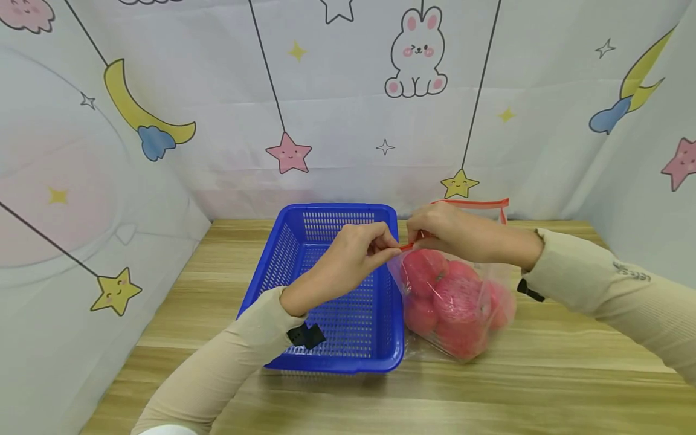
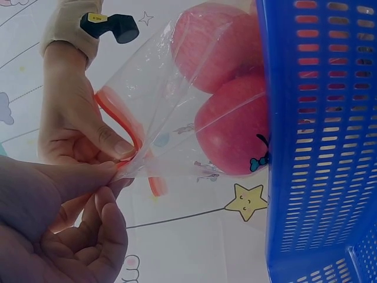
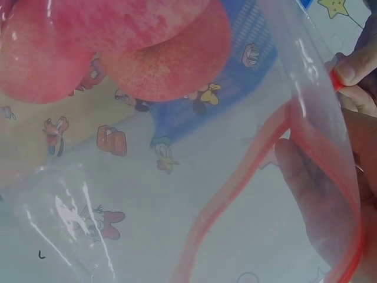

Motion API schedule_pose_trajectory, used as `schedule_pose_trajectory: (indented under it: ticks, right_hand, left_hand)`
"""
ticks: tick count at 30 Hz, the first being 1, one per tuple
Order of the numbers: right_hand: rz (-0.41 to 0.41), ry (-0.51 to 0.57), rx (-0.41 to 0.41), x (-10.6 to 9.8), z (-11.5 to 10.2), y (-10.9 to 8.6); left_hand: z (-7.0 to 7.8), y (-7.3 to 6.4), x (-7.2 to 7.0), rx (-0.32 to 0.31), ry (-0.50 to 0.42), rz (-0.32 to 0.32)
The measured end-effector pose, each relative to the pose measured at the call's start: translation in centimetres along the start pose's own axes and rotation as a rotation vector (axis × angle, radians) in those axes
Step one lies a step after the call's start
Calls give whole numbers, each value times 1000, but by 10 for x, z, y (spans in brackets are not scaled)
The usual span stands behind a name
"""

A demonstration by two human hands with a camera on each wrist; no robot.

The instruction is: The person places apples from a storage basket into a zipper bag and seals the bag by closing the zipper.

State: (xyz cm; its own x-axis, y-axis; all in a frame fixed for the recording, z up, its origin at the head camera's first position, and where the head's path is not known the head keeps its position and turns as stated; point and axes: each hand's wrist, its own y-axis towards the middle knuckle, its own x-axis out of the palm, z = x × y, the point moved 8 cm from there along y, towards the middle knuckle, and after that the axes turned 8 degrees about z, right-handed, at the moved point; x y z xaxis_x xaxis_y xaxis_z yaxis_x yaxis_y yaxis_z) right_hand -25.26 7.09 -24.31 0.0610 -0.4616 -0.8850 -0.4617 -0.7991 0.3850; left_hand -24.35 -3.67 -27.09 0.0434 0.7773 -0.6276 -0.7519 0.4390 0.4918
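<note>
A clear zip bag (image 1: pixel 399 275) with a red seal strip and printed cartoon figures holds several red apples (image 1: pixel 462 299). It stands on the table just right of a blue basket. My left hand (image 1: pixel 356 251) pinches the bag's left top corner between thumb and forefinger. Close beside it, my right hand (image 1: pixel 448 226) pinches the red strip, thumb and fingertips near the same corner. In the right wrist view the red strips (image 3: pixel 230 191) stand apart along the rest of the mouth. Apples (image 2: pixel 232 121) press against the film in the left wrist view.
The blue perforated basket (image 1: pixel 391 338) sits directly left of the bag, its inside bare where it shows. Both stand on a wood-grain table (image 1: pixel 462 399). A white cloth (image 1: pixel 337 109) printed with stars, moons and a rabbit hangs behind and at both sides.
</note>
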Motion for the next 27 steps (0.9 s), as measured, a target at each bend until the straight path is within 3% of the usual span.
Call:
schedule_pose_trajectory:
  ticks: [27]
  right_hand:
    - [-20, 14, 16, -1, 4, -3]
  left_hand:
    - [-1, -3, -1, -6, -16, -13]
